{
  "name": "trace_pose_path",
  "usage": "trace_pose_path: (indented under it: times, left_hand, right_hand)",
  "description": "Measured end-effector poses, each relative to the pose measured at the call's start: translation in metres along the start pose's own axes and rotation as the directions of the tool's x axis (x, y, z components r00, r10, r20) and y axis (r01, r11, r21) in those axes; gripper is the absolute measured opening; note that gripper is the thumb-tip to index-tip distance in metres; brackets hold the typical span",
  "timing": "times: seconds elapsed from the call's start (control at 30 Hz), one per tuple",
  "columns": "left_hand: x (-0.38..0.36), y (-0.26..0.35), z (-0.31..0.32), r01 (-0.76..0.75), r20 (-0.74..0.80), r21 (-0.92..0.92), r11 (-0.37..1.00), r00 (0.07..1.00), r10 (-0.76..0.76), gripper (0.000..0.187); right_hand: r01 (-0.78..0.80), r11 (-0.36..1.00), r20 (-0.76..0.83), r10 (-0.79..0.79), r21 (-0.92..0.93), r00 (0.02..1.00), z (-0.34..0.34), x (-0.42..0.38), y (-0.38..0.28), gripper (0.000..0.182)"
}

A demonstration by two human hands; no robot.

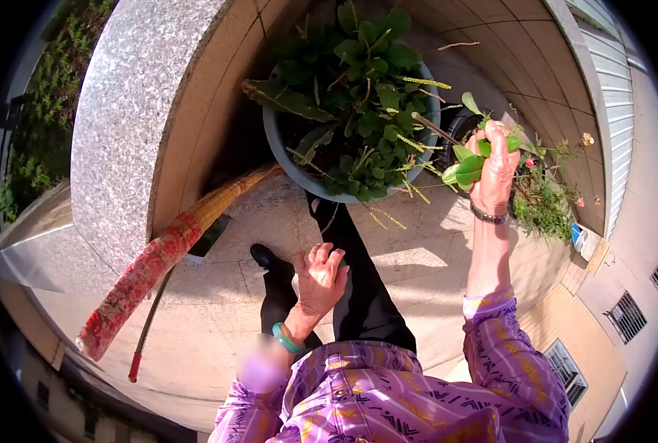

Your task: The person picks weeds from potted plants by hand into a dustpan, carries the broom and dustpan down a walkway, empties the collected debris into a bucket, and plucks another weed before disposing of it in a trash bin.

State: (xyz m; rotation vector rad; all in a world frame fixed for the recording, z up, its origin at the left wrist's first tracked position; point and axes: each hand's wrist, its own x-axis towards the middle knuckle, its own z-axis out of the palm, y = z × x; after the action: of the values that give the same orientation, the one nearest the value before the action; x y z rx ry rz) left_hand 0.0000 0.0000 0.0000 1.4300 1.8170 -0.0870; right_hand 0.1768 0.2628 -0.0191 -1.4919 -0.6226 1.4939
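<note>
My right hand (497, 166), with a watch at its wrist, is closed round a small bunch of leafy stems (470, 169). Broad green leaves stick out on both sides of the fist, and a brownish stalk points left toward the pot. Just left of this hand stands a large round blue-grey pot (272, 140) full of a leafy plant (377, 96) with thin yellow-green flower spikes. In front of my thigh hangs my left hand (320, 279), fingers loosely bent and apart, holding nothing. A green bangle (288, 337) circles its wrist.
A broom (148, 262) with a red patterned wrap leans against the stone-topped wall (141, 88) at left, beside a thin red-tipped stick (150, 325). Right of the pot, a flowering plant (547, 196) grows by the curved tiled wall (543, 66). Paved floor (410, 251) lies below.
</note>
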Motion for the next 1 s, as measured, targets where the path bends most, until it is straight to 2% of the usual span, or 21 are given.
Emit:
trace_pose_path:
  times: [0.03, 0.07, 0.1, 0.13, 0.2, 0.23, 0.3, 0.33, 0.37, 0.4, 0.43, 0.47, 0.5, 0.57, 0.63, 0.7, 0.73, 0.8, 0.87, 0.93, 1.0]
  left_hand:
    - [-0.011, -0.003, 0.015, 0.075, 0.058, -0.028, 0.997, 0.996, -0.073, 0.036]
    - [-0.018, 0.001, 0.028, 0.116, 0.063, 0.049, 0.992, 0.991, -0.119, 0.032]
    - [-0.023, -0.026, 0.072, -0.081, 0.051, -0.124, 0.989, 0.995, 0.088, 0.030]
    - [-0.051, -0.041, 0.074, -0.023, 0.090, -0.144, 0.989, 0.995, 0.037, 0.030]
    - [-0.096, -0.069, 0.080, 0.068, 0.093, -0.214, 0.975, 0.994, -0.049, 0.029]
    - [-0.116, -0.082, 0.085, 0.132, 0.072, -0.279, 0.951, 0.991, -0.116, 0.029]
    - [-0.149, -0.113, 0.093, 0.276, 0.105, -0.372, 0.886, 0.961, -0.255, 0.030]
    - [-0.162, -0.128, 0.088, 0.347, 0.087, -0.487, 0.801, 0.932, -0.351, 0.038]
    - [-0.179, -0.155, 0.110, 0.251, -0.036, -0.777, 0.577, 0.898, -0.439, 0.057]
    - [-0.184, -0.170, 0.113, 0.123, -0.006, -0.979, 0.162, 0.778, -0.628, 0.077]
    - [-0.190, -0.201, 0.107, 0.219, 0.121, -0.976, 0.018, 0.601, -0.790, 0.090]
    - [-0.197, -0.232, 0.097, 0.158, 0.111, -0.987, -0.042, 0.462, -0.880, 0.094]
    - [-0.200, -0.258, 0.079, 0.030, 0.055, -0.998, -0.047, 0.355, -0.933, 0.098]
    - [-0.200, -0.312, 0.051, -0.136, -0.077, -0.990, 0.047, 0.229, -0.970, 0.098]
    - [-0.188, -0.373, 0.053, -0.138, -0.382, -0.920, 0.367, 0.112, -0.917, 0.088]
    - [-0.190, -0.404, 0.024, -0.406, -0.441, -0.842, 0.356, 0.137, -0.887, 0.053]
    - [-0.189, -0.415, 0.021, -0.412, -0.426, -0.845, 0.342, 0.130, -0.895, 0.053]
    - [-0.183, -0.430, 0.021, -0.489, -0.412, -0.805, 0.335, 0.055, -0.910, 0.024]
    - [-0.190, -0.431, 0.027, -0.517, -0.437, -0.779, 0.356, 0.039, -0.899, 0.025]
    - [-0.211, -0.426, 0.017, -0.558, -0.502, -0.707, 0.434, -0.037, -0.864, 0.035]
    - [-0.241, -0.419, 0.006, -0.674, -0.471, -0.622, 0.398, -0.085, -0.878, 0.040]
  right_hand:
    - [-0.070, 0.997, 0.012, 0.069, 0.036, 0.998, 0.003, -0.010, 0.002, 0.017]
    - [-0.107, 0.994, 0.063, 0.106, 0.004, 0.992, 0.001, -0.016, 0.009, 0.018]
    - [0.086, 0.977, 0.063, -0.075, -0.195, 0.995, 0.013, -0.076, -0.004, 0.019]
    - [-0.032, 0.972, 0.086, 0.053, -0.234, 0.995, 0.022, -0.104, 0.018, 0.021]
    - [0.013, 0.897, 0.206, 0.087, -0.441, 0.975, 0.043, -0.155, 0.066, 0.024]
    - [0.139, 0.890, 0.375, 0.038, -0.434, 0.926, 0.051, -0.176, 0.096, 0.025]
    - [0.014, 0.908, 0.508, 0.222, -0.420, 0.832, 0.078, -0.227, 0.133, 0.021]
    - [0.359, 0.799, 0.679, 0.082, -0.483, 0.730, 0.094, -0.248, 0.151, 0.020]
    - [0.205, 0.851, 0.684, 0.222, -0.484, 0.695, 0.109, -0.270, 0.168, 0.020]
    - [0.188, 0.849, 0.688, 0.249, -0.493, 0.681, 0.128, -0.292, 0.179, 0.019]
    - [0.198, 0.852, 0.712, 0.254, -0.485, 0.655, 0.146, -0.310, 0.192, 0.020]
    - [0.314, 0.836, 0.782, 0.200, -0.450, 0.590, 0.158, -0.319, 0.216, 0.021]
    - [0.375, 0.807, 0.813, 0.208, -0.457, 0.544, 0.174, -0.328, 0.228, 0.022]
    - [0.429, 0.806, 0.854, 0.170, -0.407, 0.491, 0.209, -0.343, 0.246, 0.023]
    - [0.433, 0.806, 0.856, 0.165, -0.403, 0.490, 0.233, -0.350, 0.276, 0.023]
    - [0.485, 0.809, 0.886, 0.091, -0.332, 0.455, 0.256, -0.356, 0.299, 0.023]
    - [0.525, 0.787, 0.891, 0.069, -0.324, 0.448, 0.265, -0.355, 0.309, 0.023]
    - [0.579, 0.761, 0.898, 0.009, -0.292, 0.441, 0.284, -0.352, 0.329, 0.022]
    - [0.607, 0.750, 0.890, -0.054, -0.263, 0.453, 0.302, -0.354, 0.343, 0.023]
    - [0.647, 0.738, 0.889, -0.148, -0.194, 0.434, 0.322, -0.355, 0.352, 0.023]
    - [0.667, 0.733, 0.880, -0.222, -0.132, 0.419, 0.339, -0.357, 0.361, 0.022]
